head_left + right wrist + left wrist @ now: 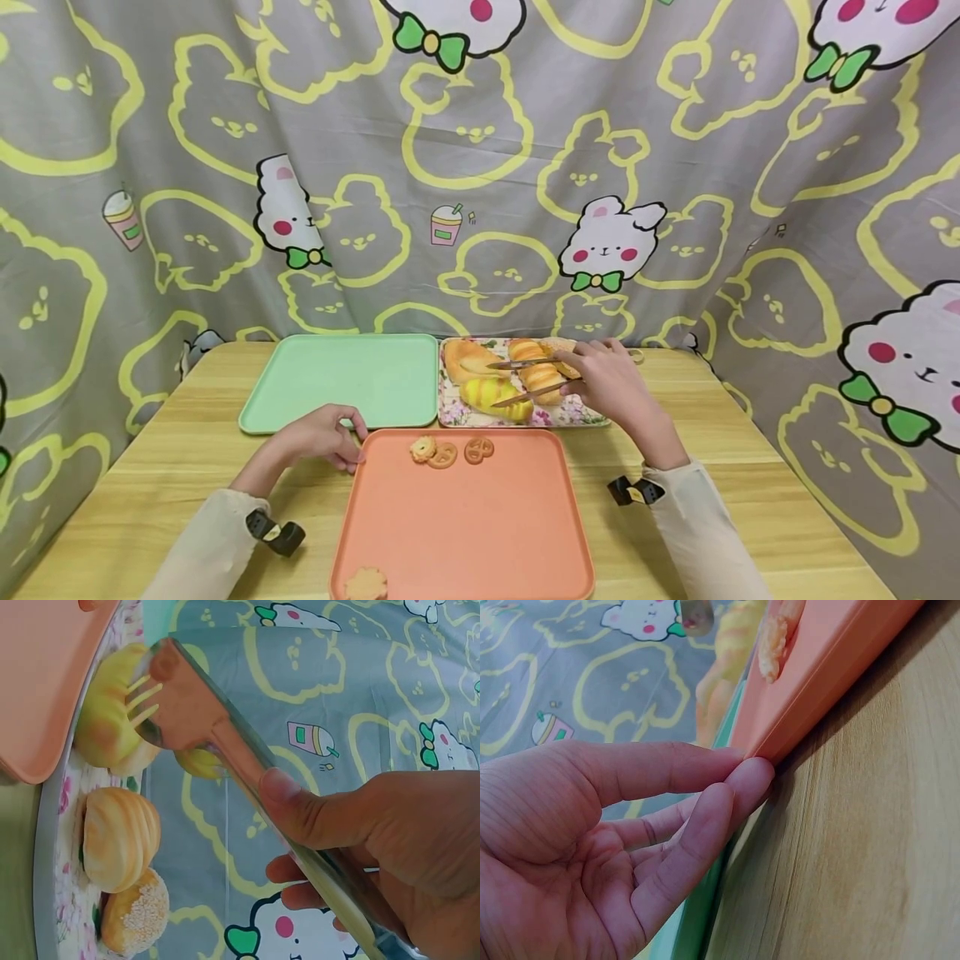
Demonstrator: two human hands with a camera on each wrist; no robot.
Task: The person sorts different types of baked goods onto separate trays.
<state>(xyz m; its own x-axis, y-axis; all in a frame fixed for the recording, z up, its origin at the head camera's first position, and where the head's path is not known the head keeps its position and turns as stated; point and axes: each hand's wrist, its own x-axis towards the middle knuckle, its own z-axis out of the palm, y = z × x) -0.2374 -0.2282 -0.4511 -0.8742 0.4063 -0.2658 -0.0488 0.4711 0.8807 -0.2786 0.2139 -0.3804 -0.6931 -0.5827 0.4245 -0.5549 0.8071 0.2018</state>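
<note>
My left hand (322, 435) pinches the far left corner of an orange tray (465, 525) between thumb and fingertips, plain in the left wrist view. Metal serving tongs (240, 754) are held in my right hand (611, 379), thumb on the upper arm. The tongs' arms stand apart over a floral tray (581, 413) of breads, their tips near a striped yellow bread (483, 393). Whether they touch it I cannot tell. Behind it is a large golden bread (461, 360); a ridged roll (124, 838) and a seed-topped bun (139, 915) sit nearer my right hand.
A light green tray (345, 379) lies at the back left, beside the floral one. On the orange tray are pretzel-shaped cookies (478, 451), a round cookie (422, 449) and a scalloped cookie (366, 583). A patterned curtain (480, 208) hangs behind the wooden table (675, 533).
</note>
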